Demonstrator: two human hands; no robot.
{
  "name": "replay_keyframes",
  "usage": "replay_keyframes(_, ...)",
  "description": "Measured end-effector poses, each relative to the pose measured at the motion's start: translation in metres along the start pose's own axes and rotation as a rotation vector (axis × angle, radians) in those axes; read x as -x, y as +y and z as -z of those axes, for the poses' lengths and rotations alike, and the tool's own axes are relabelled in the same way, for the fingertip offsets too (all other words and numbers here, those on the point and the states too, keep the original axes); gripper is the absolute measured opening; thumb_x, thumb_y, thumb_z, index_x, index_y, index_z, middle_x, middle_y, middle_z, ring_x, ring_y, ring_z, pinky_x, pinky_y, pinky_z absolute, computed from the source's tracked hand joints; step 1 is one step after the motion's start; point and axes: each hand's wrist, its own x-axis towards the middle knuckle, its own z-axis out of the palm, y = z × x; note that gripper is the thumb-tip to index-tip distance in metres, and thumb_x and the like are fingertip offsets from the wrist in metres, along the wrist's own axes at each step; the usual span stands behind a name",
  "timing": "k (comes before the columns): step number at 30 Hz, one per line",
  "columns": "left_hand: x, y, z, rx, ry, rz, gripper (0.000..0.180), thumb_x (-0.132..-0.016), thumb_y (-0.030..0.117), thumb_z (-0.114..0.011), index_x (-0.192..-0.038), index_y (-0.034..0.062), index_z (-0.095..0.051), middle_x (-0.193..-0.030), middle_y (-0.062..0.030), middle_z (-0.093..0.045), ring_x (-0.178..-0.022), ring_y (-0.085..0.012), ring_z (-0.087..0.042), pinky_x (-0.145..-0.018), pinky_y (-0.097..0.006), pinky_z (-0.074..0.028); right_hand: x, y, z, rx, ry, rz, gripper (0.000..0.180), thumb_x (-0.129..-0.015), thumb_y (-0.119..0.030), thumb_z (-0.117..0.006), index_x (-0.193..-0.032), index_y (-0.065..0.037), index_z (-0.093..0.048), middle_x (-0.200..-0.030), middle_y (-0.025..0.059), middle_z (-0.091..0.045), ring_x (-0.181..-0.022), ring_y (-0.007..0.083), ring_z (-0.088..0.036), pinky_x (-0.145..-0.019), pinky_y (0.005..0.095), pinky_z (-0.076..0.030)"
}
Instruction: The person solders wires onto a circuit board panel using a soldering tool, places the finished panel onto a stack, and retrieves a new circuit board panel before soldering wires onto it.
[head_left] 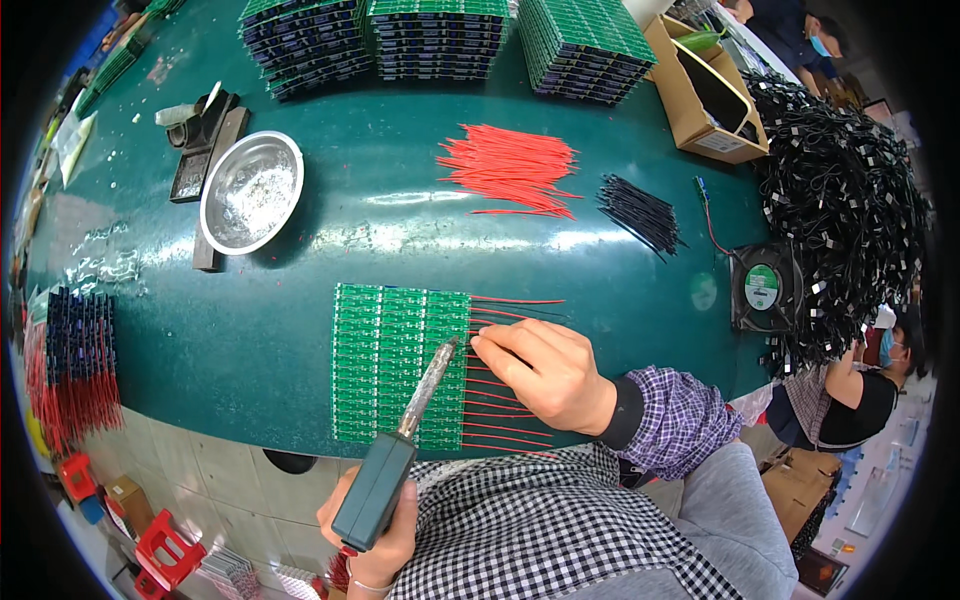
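A green circuit board panel (398, 365), divided into many small boards, lies flat at the table's near edge. Thin red wires (505, 433) stick out from its right side, with a few dark ones near the top. My left hand (398, 540) is closed around the dark green handle of a soldering iron (376, 490). The iron's tip reaches the panel's right edge, close to my right fingertips. There my right hand (550, 375) pinches a thin wire, whose colour the fingers mostly hide.
Beyond the panel lie red wires (510, 168) and black wires (640, 215). A metal bowl (290, 190) stands left. Stacked boards (438, 40) line the back. A small fan (765, 288), a cardboard box (735, 147) and black cables (845, 220) occupy the right. Other people sit beyond.
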Motion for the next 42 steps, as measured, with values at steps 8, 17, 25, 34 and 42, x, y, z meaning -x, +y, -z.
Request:
replay_keyframes(8,0.001,-0.003,0.0,-0.026,-0.026,-0.002,0.022,-0.072,0.002,-0.08,-0.092,-0.0056,-0.071,-0.087,-0.0161,-0.07,-0.068,-0.0271,-0.07,-0.06,-0.034,-0.054,-0.001,-0.001,0.0,0.016,-0.012,-0.006,0.028,-0.072,-0.004,-0.071,-0.099,0.005,-0.069,-0.093,0.0106,-0.067,-0.075,0.0206,-0.066,-0.065,0.03,-0.057)
replay_keyframes(17,0.001,-0.003,0.0,-0.057,-0.037,-0.048,0.022,-0.072,0.001,-0.079,-0.091,-0.0042,-0.072,-0.086,-0.0155,-0.068,-0.066,-0.0279,-0.068,-0.058,-0.034,-0.053,-0.001,-0.001,0.0,0.023,-0.012,-0.013,0.027,-0.073,-0.004,-0.07,-0.098,0.005,-0.07,-0.092,0.0105,-0.067,-0.075,0.0206,-0.066,-0.064,0.0302,-0.057)
replay_keyframes(25,0.007,-0.013,0.001,-0.039,-0.054,-0.048,0.02,-0.073,0.001,-0.078,-0.09,-0.004,-0.071,-0.083,-0.0149,-0.067,-0.063,-0.0275,-0.066,-0.055,-0.034,-0.05,-0.001,-0.001,-0.001,0.02,-0.002,-0.028,0.026,-0.074,-0.005,-0.07,-0.099,0.003,-0.072,-0.092,0.0098,-0.07,-0.072,0.0201,-0.068,-0.059,0.0296,-0.055)
replay_keyframes(34,0.016,-0.018,0.002,0.011,-0.025,0.045,0.021,-0.074,0.003,-0.078,-0.092,-0.0036,-0.07,-0.083,-0.0153,-0.067,-0.064,-0.0262,-0.066,-0.056,-0.034,-0.051,0.0,-0.001,-0.003,0.011,0.01,-0.027,0.027,-0.073,-0.004,-0.07,-0.099,0.004,-0.071,-0.092,0.0101,-0.069,-0.072,0.0203,-0.068,-0.058,0.0294,-0.054)
replay_keyframes(42,0.017,-0.01,0.004,-0.027,-0.001,0.065,0.025,-0.074,0.004,-0.079,-0.095,-0.0055,-0.07,-0.089,-0.0168,-0.07,-0.068,-0.0264,-0.069,-0.06,-0.034,-0.053,-0.002,-0.003,0.002,0.033,0.018,0.007,0.026,-0.072,-0.004,-0.071,-0.097,0.003,-0.069,-0.09,0.0086,-0.066,-0.076,0.0199,-0.064,-0.062,0.029,-0.054)
